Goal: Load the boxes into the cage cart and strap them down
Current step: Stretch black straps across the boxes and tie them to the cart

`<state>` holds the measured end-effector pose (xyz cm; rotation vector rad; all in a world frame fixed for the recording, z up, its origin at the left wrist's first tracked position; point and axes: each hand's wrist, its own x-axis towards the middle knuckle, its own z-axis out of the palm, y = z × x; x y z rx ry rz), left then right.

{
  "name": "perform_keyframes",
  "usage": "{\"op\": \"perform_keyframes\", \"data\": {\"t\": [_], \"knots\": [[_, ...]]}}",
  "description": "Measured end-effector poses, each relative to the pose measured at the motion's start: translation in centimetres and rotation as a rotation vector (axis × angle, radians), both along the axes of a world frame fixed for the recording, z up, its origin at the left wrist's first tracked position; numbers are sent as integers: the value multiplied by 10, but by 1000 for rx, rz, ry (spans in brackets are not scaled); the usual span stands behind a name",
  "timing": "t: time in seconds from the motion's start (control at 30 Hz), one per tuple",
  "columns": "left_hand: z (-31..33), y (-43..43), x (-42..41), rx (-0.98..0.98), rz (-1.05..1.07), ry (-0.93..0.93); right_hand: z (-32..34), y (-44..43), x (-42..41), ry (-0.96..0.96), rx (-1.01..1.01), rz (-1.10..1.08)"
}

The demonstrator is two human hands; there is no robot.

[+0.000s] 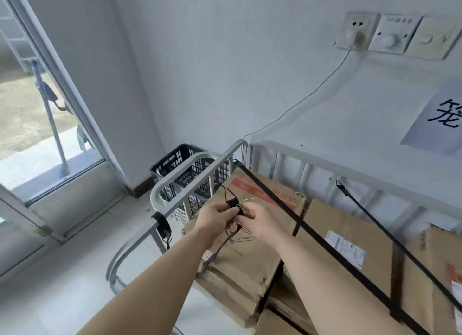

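Several brown cardboard boxes [350, 234] sit stacked inside the grey metal cage cart [200, 169]. A black strap [312, 237] runs taut and diagonal over them from the cart's far corner. A second black strap [390, 237] crosses the boxes further right. My left hand [215, 219] and my right hand [257, 222] meet above the left box, both pinching a small black strap end with a buckle [236, 206]. A thin loose tail hangs down from it. Another black strap piece [163, 226] is wrapped around the cart's left rail.
A black plastic crate [185, 169] stands on the floor in the corner behind the cart. A glass door [50, 124] is at the left. Wall sockets [357, 32] with a thin cable and a paper sign [440, 119] are on the right wall.
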<state>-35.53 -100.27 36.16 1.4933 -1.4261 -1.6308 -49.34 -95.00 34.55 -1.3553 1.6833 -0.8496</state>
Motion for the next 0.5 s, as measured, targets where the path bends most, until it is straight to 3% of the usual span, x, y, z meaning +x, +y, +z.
{"op": "perform_keyframes", "data": {"t": [0.2,0.3,0.37,0.5], "knots": [[-32,-85,53,-72,10,-273,-23,-72,24,-115,101,-71],[-53,-126,95,-177,2,-724,-39,-98,24,-107,178,-103],[-70,-150,122,-115,-7,-961,-50,-113,25,-109,218,-120],[-97,-175,148,96,-108,-931,-74,-139,33,-120,336,-147]]}}
